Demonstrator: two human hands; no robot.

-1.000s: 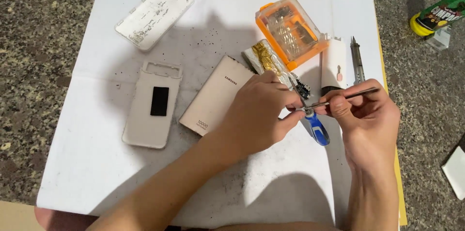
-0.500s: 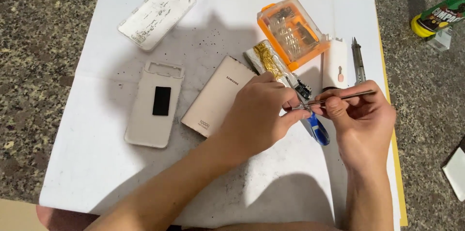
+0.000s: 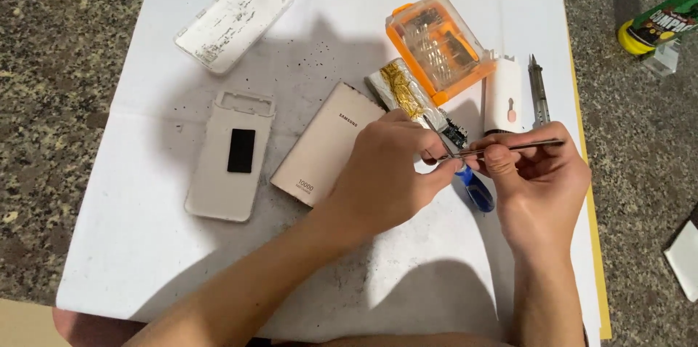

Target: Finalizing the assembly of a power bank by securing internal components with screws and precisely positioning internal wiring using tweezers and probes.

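Metal tweezers (image 3: 509, 147) are pinched in the right hand (image 3: 538, 187), tips meeting the left hand (image 3: 389, 172), whose fingers are closed on a small part, too hidden to identify. A blue-handled screwdriver (image 3: 476, 190) lies beneath, beside the beige power bank (image 3: 323, 147) on white paper (image 3: 145, 245).

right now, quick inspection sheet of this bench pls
surface: white paper sheet, black specks, on speckled stone counter
job's things: tweezers in right hand; left hand pinches at their tip; blue-handled tool beneath
clutter: beige power bank, two case shells, orange bit case, foil-wrapped pack, white holder, grey metal tool
cables: nothing seen
surroundings: green-yellow container, far right
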